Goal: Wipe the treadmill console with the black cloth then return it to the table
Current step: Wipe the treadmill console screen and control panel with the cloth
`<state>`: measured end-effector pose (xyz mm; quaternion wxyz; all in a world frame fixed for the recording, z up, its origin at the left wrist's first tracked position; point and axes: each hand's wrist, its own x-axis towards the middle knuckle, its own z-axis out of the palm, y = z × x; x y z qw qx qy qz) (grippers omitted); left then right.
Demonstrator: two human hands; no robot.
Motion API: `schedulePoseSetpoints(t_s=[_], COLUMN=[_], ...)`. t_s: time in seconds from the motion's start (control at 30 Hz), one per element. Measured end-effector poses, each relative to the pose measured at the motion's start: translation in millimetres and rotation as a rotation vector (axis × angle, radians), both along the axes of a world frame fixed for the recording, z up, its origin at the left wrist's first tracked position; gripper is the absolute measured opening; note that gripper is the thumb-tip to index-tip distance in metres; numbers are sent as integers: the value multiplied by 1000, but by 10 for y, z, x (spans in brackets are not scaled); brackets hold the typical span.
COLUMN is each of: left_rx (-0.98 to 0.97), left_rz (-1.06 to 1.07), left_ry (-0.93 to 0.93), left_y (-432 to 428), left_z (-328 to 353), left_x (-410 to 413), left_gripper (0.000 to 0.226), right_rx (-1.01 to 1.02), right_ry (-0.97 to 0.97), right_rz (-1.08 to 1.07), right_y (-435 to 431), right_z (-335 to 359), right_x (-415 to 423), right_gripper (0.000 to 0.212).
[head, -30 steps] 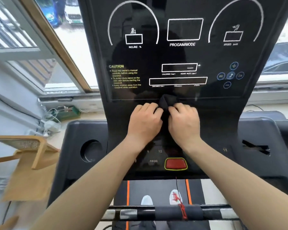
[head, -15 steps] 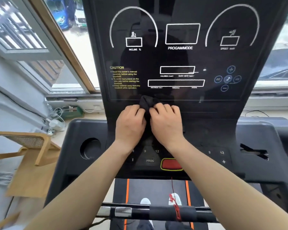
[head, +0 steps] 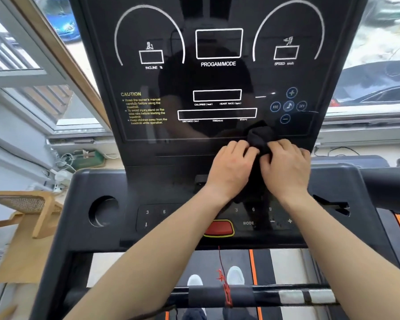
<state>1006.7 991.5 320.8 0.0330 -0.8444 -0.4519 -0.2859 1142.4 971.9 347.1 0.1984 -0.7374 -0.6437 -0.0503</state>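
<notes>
Both hands press a bunched black cloth (head: 260, 137) against the treadmill console (head: 217, 84), just below its glossy display panel. The left hand (head: 231, 169) and right hand (head: 286, 168) lie side by side above the red stop button (head: 218, 228), fingers curled closed, gripping the cloth between them.

On the treadmill console (head: 217, 77): "PROGAM/MODE", "INCLINE %", "SPEED km/h", "CAUTION", "CALORIES", "HEART RATE", "MODE".

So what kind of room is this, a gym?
Probably a home workout corner rather than a gym: a black treadmill console stands against a big window overlooking parked cars, with a light wooden cane-backed chair beside it.
</notes>
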Motion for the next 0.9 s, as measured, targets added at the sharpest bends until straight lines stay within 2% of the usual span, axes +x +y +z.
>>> schedulePoseSetpoints(t_s=[0.1, 0.17, 0.2, 0.27, 0.33, 0.4, 0.6, 0.77, 0.9], left_rx=[-12, 32, 60, 87, 78, 70, 58, 49, 31], left_rz=[79, 184, 241, 375, 490, 537, 446, 290, 178], left_ry=[-170, -245, -247, -218, -152, -89, -139, -94, -72], left_y=[-72, -109, -114, -105, -108, -138, -113, -20, 15], left_z=[195, 319, 349, 322, 201, 29, -21, 15, 28], left_x=[-296, -654, -864, -1311, -1656, -1803, -1437, -854, -342], left_gripper=[23, 20, 18, 16, 17, 20, 15, 13, 14], right_rx=[-22, 32, 92, 184, 199, 170, 127, 225, 215], right_ry=[292, 484, 497, 340, 111, 8, -28, -47, -52], right_rz=[119, 269, 344, 496, 597, 639, 632, 531, 410], right_y=[-20, 3, 28, 101, 155, 170, 133, 195, 147], right_z=[248, 364, 394, 335, 153, -63, -256, -258, -210], right_x=[-262, -608, -793, -1180, -1502, -1688, -1325, -691, -142], right_gripper=[17, 29, 36, 35, 29, 27, 34, 30, 25])
